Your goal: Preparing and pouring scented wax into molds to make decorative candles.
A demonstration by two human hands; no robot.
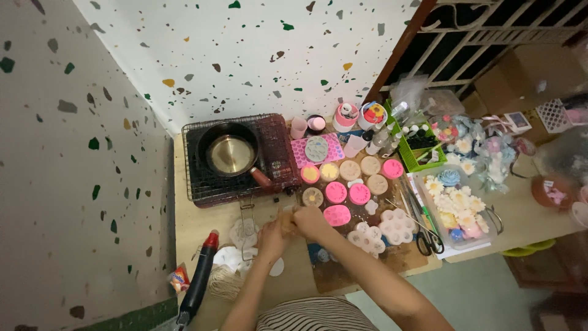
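Both hands meet over the near middle of a low wooden table. My left hand and my right hand are closed together on a small pale tan object, too small to identify. Just beyond them lie several round pink and cream silicone moulds, and a white flower-shaped mould lies beside my right forearm. A white cloth lies under my left wrist.
A dark pan sits on a portable stove with a wire rack at the left. A black heat gun with a red tip, scissors, a clear tray of flower shapes and a green basket of bottles surround them.
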